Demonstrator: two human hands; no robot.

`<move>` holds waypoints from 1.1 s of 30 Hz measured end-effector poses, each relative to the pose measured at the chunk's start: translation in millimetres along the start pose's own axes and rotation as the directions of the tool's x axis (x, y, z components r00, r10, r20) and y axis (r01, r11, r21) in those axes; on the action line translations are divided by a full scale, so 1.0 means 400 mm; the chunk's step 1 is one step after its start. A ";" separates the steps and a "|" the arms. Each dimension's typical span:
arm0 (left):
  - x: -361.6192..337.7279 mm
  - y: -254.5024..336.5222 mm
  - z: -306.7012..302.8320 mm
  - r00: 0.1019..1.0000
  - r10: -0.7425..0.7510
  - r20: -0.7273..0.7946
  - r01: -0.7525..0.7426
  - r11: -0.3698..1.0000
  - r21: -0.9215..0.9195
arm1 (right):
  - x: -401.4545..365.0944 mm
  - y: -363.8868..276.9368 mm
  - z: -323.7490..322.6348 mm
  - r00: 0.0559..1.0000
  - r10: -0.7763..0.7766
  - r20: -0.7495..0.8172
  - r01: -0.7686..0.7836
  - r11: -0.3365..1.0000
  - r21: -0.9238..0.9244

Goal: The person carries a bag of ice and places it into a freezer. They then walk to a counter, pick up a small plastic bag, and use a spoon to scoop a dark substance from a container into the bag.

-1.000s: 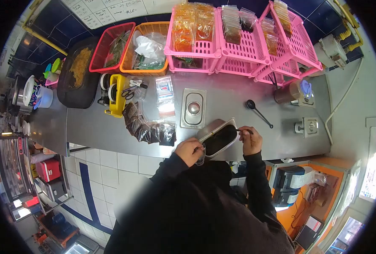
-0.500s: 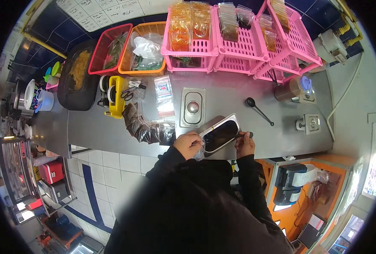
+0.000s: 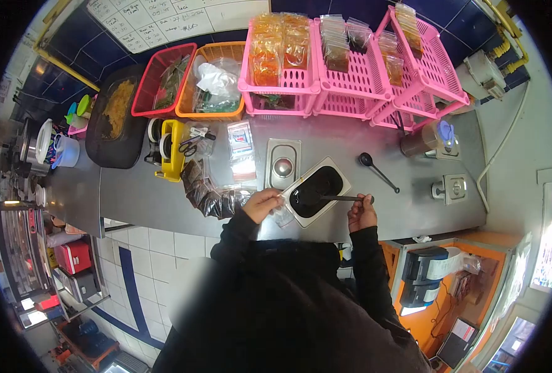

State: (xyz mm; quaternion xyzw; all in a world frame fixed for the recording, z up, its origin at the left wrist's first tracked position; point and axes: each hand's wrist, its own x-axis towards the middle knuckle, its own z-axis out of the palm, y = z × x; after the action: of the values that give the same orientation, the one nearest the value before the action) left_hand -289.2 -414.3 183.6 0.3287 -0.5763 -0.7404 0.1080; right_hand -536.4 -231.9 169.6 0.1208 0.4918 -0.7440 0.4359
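Note:
A rectangular steel container (image 3: 339, 214) of dark liquid (image 3: 313, 186) stands at the counter's front edge, turned at an angle. My right hand (image 3: 362, 213) is closed around the dark handle of a spoon (image 3: 341, 198), whose far end is down in the liquid. At the container's left side, my left hand (image 3: 263, 205) pinches a small clear plastic bag (image 3: 282, 216). Left of that hand lies a fanned row of filled dark packets (image 3: 220, 200). A steel lid (image 3: 282, 166) with a round knob lies just behind the container.
A black ladle (image 3: 378, 172) lies to the right. Further back are a yellow tape dispenser (image 3: 172, 150), scissors (image 3: 189, 148), a printed packet (image 3: 240, 138) and pink racks (image 3: 350, 93) with filled bags. A lidded jug (image 3: 426, 140) and small steel container (image 3: 451, 188) stand at right.
The spoon in my right hand has tipped lower, its far end now in the liquid. My left hand has shifted left with the bag. The camera view has tilted slightly.

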 end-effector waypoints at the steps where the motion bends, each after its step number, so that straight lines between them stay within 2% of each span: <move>1: -0.013 0.009 -0.005 0.996 -0.073 -0.047 0.069 0.994 -0.079 | 0.006 -0.001 -0.003 1.000 -0.007 0.006 0.007 1.000 0.004; 3: -0.033 -0.007 -0.036 0.996 -0.057 -0.071 0.051 0.995 -0.080 | 0.006 -0.007 0.004 1.000 -0.013 -0.001 0.013 1.000 0.023; 5: -0.049 -0.007 -0.055 0.988 -0.028 -0.155 -0.006 0.977 -0.212 | 0.001 -0.014 0.008 1.000 -0.012 -0.010 0.012 0.999 0.036; 6: -0.054 0.002 -0.049 0.985 -0.046 -0.164 -0.017 0.931 -0.364 | 0.000 -0.017 0.011 1.000 -0.017 -0.019 0.018 0.999 0.033; 7: -0.052 0.011 -0.035 0.984 -0.050 -0.170 -0.016 0.930 -0.367 | -0.002 -0.019 0.014 0.999 -0.020 -0.025 0.021 0.999 0.029; 9: -0.037 0.027 -0.001 0.941 -0.013 -0.339 -0.158 0.868 -0.471 | -0.006 -0.023 0.021 1.000 -0.017 -0.025 0.018 0.999 0.035; 10: -0.024 0.019 0.004 0.943 0.034 -0.332 -0.175 0.897 -0.405 | -0.006 -0.026 0.025 0.999 -0.025 -0.027 0.027 0.998 0.048; 13: 0.001 0.050 0.060 0.931 0.013 -0.365 -0.159 0.914 -0.373 | -0.011 -0.034 0.029 1.000 0.002 -0.014 -0.001 0.997 0.082; 17: 0.034 0.029 0.095 0.935 0.056 -0.350 -0.183 0.922 -0.340 | -0.015 -0.036 0.016 1.000 -0.013 -0.012 0.014 0.997 0.075; 18: 0.036 0.031 0.099 0.939 0.068 -0.336 -0.172 0.941 -0.290 | -0.015 -0.037 0.011 1.000 -0.014 -0.007 0.015 0.996 0.083; 22: 0.035 0.061 0.125 0.968 0.053 -0.245 -0.132 0.938 -0.321 | -0.030 -0.044 0.017 1.000 -0.029 0.000 0.029 0.996 0.082; 25: 0.032 0.064 0.148 0.979 0.007 -0.204 -0.092 0.908 -0.409 | -0.056 -0.060 0.041 0.997 -0.081 -0.012 0.082 0.995 0.061; 26: 0.035 0.045 0.148 0.985 -0.031 -0.169 -0.058 0.866 -0.496 | -0.066 -0.069 0.051 0.997 -0.079 -0.013 0.080 0.995 0.062; 27: 0.034 0.042 0.149 0.989 -0.066 -0.131 -0.023 0.816 -0.578 | -0.078 -0.081 0.064 0.988 -0.154 -0.034 0.154 0.988 0.019; 28: 0.030 0.039 0.149 0.989 -0.068 -0.132 -0.021 0.816 -0.578 | -0.093 -0.095 0.078 0.972 -0.229 -0.053 0.228 0.973 -0.025; 29: 0.023 0.051 0.150 0.993 -0.103 -0.054 0.037 0.721 -0.692 | -0.115 -0.112 0.096 0.972 -0.228 -0.055 0.227 0.974 -0.024; 30: 0.017 0.063 0.152 0.992 -0.126 0.028 0.099 0.609 -0.787 | -0.142 -0.130 0.120 0.942 -0.333 -0.034 0.325 0.934 -0.146; 31: 0.012 0.071 0.156 0.991 -0.127 0.029 0.101 0.610 -0.786 | -0.169 -0.147 0.144 0.902 -0.431 -0.001 0.416 0.871 -0.263; 32: 0.006 0.079 0.159 0.988 -0.123 0.093 0.147 0.577 -0.803 | -0.196 -0.160 0.166 0.868 -0.496 0.035 0.478 0.813 -0.333; 33: 0.002 0.088 0.162 0.981 -0.115 0.156 0.194 0.544 -0.816 | -0.227 -0.171 0.193 0.868 -0.496 0.034 0.478 0.813 -0.333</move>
State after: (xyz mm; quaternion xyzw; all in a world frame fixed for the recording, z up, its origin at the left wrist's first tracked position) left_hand -337.2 -375.3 223.7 0.2577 -0.1339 -0.9435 0.1598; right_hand -516.1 -239.2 305.4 -0.0634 0.6354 -0.7340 0.2313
